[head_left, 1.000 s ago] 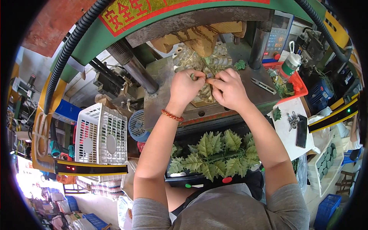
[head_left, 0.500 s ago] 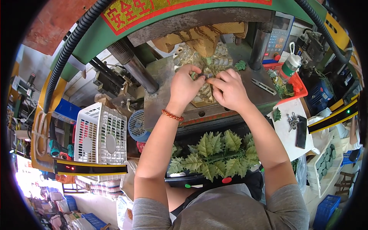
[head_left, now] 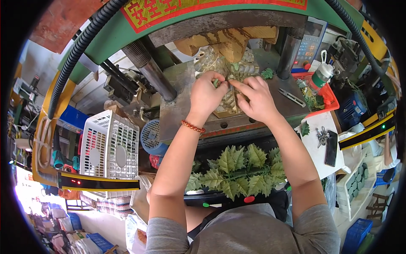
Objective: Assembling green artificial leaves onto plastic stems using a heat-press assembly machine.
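Over a brassy metal mould (head_left: 206,62) with leaf-like hollows, both hands work close together on the press bed. My left hand (head_left: 206,96) is closed, thumb and fingers pinching a small green leaf piece (head_left: 216,83) that is mostly hidden. My right hand (head_left: 256,98) lies just to the right, index finger stretched to the mould's middle and thumb apart from it; nothing shows in its grip. A rough tan block (head_left: 231,44) hangs above the mould's far part. Green artificial leaves (head_left: 239,169) are heaped between my forearms, nearer to me.
Steel columns (head_left: 157,80) flank the bed. Tweezer-like metal snips (head_left: 292,97) and a small green leaf (head_left: 267,73) lie on its right. Further right are a red basket (head_left: 332,99), a bottle (head_left: 321,75), keys (head_left: 322,136) and a phone (head_left: 331,148). White crates (head_left: 110,146) stand left.
My right thumb and index finger have come apart, and the index finger now reaches out onto the mould. My left hand keeps its pinch. The view has shifted slightly.
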{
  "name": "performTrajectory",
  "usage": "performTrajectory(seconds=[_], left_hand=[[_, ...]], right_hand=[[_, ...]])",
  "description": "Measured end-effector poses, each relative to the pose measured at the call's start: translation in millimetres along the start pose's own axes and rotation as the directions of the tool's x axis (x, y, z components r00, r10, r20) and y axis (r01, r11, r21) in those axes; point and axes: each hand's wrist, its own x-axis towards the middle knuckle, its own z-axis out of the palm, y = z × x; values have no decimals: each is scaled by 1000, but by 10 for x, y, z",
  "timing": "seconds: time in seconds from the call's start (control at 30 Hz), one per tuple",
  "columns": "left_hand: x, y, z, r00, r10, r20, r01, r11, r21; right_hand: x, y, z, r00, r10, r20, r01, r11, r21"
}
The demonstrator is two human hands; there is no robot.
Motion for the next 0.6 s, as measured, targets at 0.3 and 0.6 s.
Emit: performTrajectory(seconds=[0.3,0.6], left_hand=[[27,-13,-18,995,64,74,-68,996,55],[96,-42,48,992,72,100,-90,978,187]], right_hand=[[-41,32,25,999,30,-42,-27,998,60],[-40,45,28,997,-65,-52,67,997,46]])
